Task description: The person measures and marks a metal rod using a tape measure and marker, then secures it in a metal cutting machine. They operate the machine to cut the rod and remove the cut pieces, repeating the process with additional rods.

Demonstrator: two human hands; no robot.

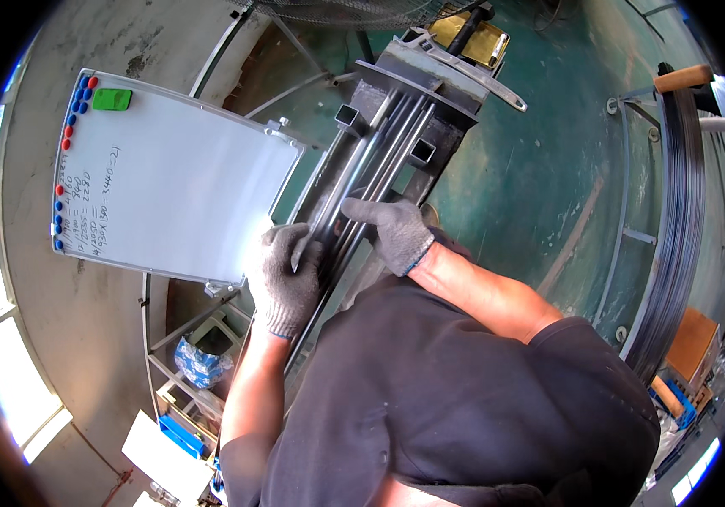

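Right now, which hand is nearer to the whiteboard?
Left. The left hand grips the metal tubes right beside the lower right corner of the whiteboard; the right hand rests on the tubes farther to the right.

Green floor (540, 177), whiteboard (176, 186) at left, bright windows (7, 389)

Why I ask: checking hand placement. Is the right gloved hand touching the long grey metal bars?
Touching: the head view shows the right gloved hand lying flat on the long grey metal bars.
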